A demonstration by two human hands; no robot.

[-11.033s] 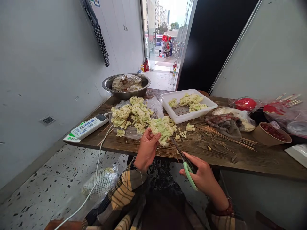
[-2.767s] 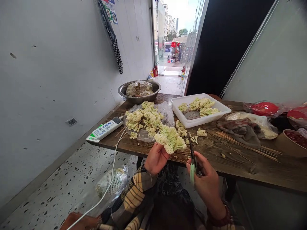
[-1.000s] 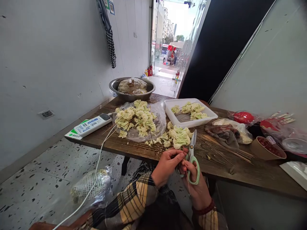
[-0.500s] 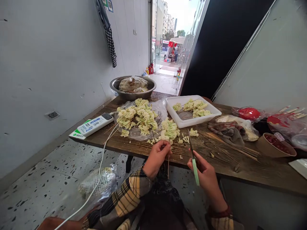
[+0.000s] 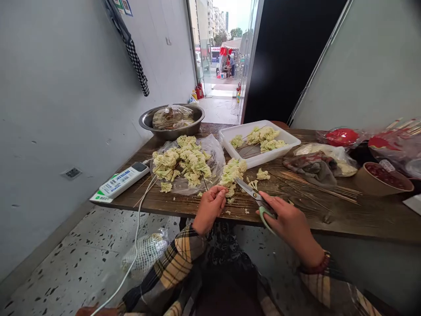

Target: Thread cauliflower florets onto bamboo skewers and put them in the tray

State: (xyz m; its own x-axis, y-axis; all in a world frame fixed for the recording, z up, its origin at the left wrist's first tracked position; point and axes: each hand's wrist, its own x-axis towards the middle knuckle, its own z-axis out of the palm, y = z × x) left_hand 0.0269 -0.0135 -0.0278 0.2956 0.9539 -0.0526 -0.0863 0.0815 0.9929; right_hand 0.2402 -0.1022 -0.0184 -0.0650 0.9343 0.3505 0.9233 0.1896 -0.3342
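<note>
My left hand (image 5: 212, 208) is closed in a pinch at the table's front edge. A thin dark skewer (image 5: 204, 181) sticks up from its fingers. Right beside those fingertips is a pale cauliflower piece (image 5: 233, 172); whether the skewer runs into it is hidden. My right hand (image 5: 286, 221) grips scissors (image 5: 258, 199) with light green handles, the blades pointing up-left at the cauliflower's lower edge. Small cauliflower bits (image 5: 263, 174) lie just beyond the scissors. To the left, a heap of cauliflower florets (image 5: 192, 160) rests on a clear plastic bag (image 5: 215, 151).
A white tray (image 5: 292, 142) holds skewered cauliflower. Behind the heap stands a metal basin (image 5: 144, 123) with a bagged item. Bare skewers (image 5: 342, 193), a rag (image 5: 312, 169) and a paper bowl (image 5: 371, 184) are at right. A power strip (image 5: 123, 180) with a white cable lies left.
My right hand has turned the scissors from upright to slanting left, bringing the blades to the cauliflower. My left hand still pinches beside it. The view has swung slightly right.
</note>
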